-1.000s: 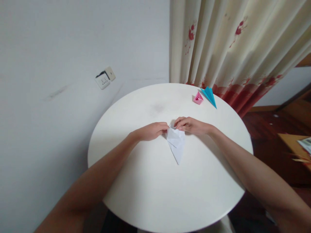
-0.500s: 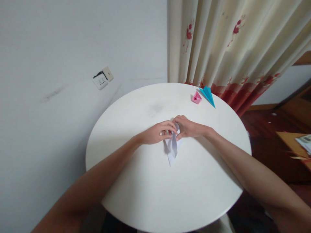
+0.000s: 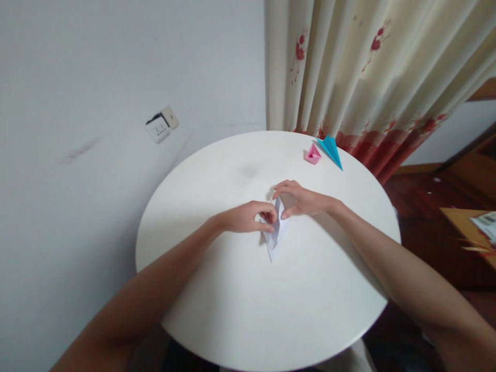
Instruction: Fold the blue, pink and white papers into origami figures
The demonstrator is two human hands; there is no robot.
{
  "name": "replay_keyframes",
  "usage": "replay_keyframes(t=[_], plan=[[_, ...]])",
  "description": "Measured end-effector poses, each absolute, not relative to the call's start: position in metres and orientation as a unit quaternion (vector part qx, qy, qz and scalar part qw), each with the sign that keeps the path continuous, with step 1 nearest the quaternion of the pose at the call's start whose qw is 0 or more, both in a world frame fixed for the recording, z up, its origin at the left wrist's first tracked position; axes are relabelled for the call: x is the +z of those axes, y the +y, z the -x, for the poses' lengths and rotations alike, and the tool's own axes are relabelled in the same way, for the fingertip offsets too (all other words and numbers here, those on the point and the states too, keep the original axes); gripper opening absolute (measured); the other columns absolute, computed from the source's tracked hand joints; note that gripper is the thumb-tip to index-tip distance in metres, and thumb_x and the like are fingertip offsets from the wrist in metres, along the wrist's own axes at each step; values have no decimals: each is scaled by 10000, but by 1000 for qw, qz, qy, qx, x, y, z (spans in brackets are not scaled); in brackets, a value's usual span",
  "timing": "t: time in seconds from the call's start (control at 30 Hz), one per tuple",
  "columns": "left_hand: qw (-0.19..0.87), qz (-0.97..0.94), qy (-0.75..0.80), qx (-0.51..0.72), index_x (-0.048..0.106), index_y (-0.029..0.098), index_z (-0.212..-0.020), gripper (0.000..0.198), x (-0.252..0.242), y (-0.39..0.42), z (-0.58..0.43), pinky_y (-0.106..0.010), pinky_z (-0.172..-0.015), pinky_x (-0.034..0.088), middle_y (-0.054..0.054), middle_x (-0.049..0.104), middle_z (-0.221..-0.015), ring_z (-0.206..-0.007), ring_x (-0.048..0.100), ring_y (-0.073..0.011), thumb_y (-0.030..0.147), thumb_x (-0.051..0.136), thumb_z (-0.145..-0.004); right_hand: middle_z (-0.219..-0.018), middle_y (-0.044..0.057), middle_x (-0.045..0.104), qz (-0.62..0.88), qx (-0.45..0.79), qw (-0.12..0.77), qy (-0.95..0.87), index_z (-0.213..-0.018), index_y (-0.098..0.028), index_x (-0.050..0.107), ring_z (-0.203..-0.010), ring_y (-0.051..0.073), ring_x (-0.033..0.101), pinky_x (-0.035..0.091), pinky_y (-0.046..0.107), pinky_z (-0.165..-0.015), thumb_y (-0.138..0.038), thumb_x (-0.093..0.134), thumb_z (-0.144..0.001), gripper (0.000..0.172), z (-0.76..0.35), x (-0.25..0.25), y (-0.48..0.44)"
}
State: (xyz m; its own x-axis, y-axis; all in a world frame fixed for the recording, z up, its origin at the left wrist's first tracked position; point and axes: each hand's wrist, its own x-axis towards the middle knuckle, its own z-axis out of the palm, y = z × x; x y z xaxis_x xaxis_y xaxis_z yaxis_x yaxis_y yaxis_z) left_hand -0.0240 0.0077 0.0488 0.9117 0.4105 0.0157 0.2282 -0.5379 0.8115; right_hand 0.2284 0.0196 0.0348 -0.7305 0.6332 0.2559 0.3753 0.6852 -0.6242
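Note:
A folded white paper point(image 3: 273, 243) lies near the middle of the round white table point(image 3: 248, 299), its pointed end toward me. My left hand point(image 3: 250, 216) grips the paper's left side, thumb and curled fingers on it. On the other side, my right hand point(image 3: 302, 200) holds the upper right edge between thumb and fingers. Parts of the paper's upper end are hidden by the fingers. A pink folded paper piece point(image 3: 313, 154) and a blue paper plane point(image 3: 330, 151) rest at the table's far right edge.
Behind the table hangs a cream curtain point(image 3: 349, 77) with red flowers. A wall with a socket point(image 3: 158, 129) stands at the left. To the right is a wooden surface point(image 3: 461, 222) with papers on it.
My left hand has moved slightly down and apart from my right hand, its fingers now more curled. My right hand has shifted slightly up, and more of the paper between the hands shows.

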Motion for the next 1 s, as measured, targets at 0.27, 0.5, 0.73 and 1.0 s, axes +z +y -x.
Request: replay_keyframes(t=[0.27,0.5,0.73,1.0], plan=[[368,-922,115,17,758,307,-1161,279,57,1,31,-345,-1066,386,-83,615,-1201,-1153,562,-231,372,718,-892,-1371,81,572,248,351,196,-881,-957,-262,775,-1356,268,439,298,522,-1155,-462,750,-851,228,-228,44,15],[340,-933,116,-13,737,349,-1209,293,63,-5,32,-366,-1136,312,-72,574,-1294,-1244,500,-246,390,672,-926,-1474,57,513,236,375,190,-876,-923,-255,787,-1377,262,435,300,499,-1164,-404,729,-879,166,-232,54,10],[322,-939,116,-19,784,353,-1095,211,63,-7,34,-390,-1152,291,-60,568,-1304,-1260,472,-261,372,684,-910,-1484,88,485,262,322,191,-890,-1186,-281,701,-1429,297,359,278,557,-1169,-463,723,-873,363,-223,41,10],[375,-918,124,-3,748,232,-1027,179,69,-3,32,-317,-979,405,-68,652,-1110,-1062,586,-200,315,603,-962,-1589,118,363,303,301,158,-890,-1448,-301,510,-1506,328,226,217,578,-1199,-567,769,-793,752,-227,32,14]])
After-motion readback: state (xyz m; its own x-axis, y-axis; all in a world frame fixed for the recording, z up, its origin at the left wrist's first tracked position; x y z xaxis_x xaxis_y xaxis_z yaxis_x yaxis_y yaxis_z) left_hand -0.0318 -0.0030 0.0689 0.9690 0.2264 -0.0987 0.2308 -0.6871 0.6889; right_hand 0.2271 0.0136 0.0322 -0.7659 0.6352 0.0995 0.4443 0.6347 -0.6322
